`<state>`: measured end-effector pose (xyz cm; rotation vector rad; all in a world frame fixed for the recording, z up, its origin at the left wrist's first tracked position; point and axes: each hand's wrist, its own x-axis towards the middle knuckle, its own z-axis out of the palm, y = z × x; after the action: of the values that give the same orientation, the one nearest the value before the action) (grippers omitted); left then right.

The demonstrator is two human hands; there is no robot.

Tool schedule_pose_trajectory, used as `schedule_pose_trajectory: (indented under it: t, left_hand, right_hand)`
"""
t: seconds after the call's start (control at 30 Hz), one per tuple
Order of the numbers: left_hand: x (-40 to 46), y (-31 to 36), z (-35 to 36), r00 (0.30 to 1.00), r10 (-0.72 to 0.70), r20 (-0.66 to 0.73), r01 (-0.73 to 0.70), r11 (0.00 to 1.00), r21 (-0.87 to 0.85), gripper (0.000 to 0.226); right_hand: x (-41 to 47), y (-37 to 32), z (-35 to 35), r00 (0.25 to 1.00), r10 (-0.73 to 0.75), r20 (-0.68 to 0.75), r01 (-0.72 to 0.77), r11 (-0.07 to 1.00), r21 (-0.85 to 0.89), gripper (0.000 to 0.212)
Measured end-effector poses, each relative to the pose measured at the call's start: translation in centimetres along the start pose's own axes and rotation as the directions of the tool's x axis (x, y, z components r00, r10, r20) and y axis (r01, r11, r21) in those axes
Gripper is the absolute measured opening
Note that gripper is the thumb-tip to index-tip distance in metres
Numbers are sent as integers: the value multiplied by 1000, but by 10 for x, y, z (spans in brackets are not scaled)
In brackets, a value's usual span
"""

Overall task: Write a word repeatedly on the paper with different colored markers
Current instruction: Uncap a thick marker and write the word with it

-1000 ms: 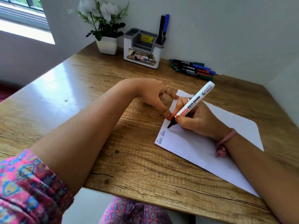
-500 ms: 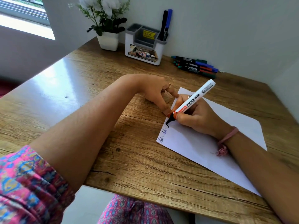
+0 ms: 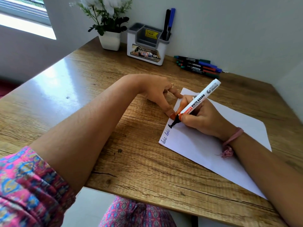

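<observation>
A white sheet of paper (image 3: 205, 145) lies on the wooden desk (image 3: 131, 161), with a word written twice in blue near its left edge (image 3: 165, 136). My right hand (image 3: 201, 118) grips a white whiteboard marker (image 3: 198, 102) whose black tip touches the paper just above the blue words, leaving a thick black stroke. My left hand (image 3: 157, 94) rests at the paper's left edge, its fingertips pressing down on the sheet's border beside the marker tip.
Several capped markers (image 3: 198, 66) lie in a row at the back by the wall. A white and grey desk organizer (image 3: 146, 46) holds two pens (image 3: 168, 22). A white pot of flowers (image 3: 109, 40) stands to its left.
The marker tip has come down onto the paper and made a black mark above the blue words. My left hand has stayed at the paper's edge.
</observation>
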<state>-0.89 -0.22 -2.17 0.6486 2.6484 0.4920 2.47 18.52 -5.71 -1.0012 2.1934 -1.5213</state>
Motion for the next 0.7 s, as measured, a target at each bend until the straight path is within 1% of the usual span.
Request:
schedule_pose_trajectory:
  t: [0.23,0.43,0.63,0.7]
  left_hand:
    - [-1,0,-1,1000,1,3,-1,1000,-3,74]
    - [0,-2,0,1000,3,-3,-3,1000,22,73]
    - [0,0,0,1000,-1,7,1,1000,15,75]
    - [0,0,0,1000,-5,9,5,1000,12,76]
  right_hand:
    - [2,2,1,999,-8,-40,7,1000,-27,17]
    - [3,3,2,997,-13,-73,9,999,-52,19]
    - [2,1,-2,1000,-12,-28,11,1000,-22,12]
    - [2,1,-1,999,-9,-43,8,1000,-27,12]
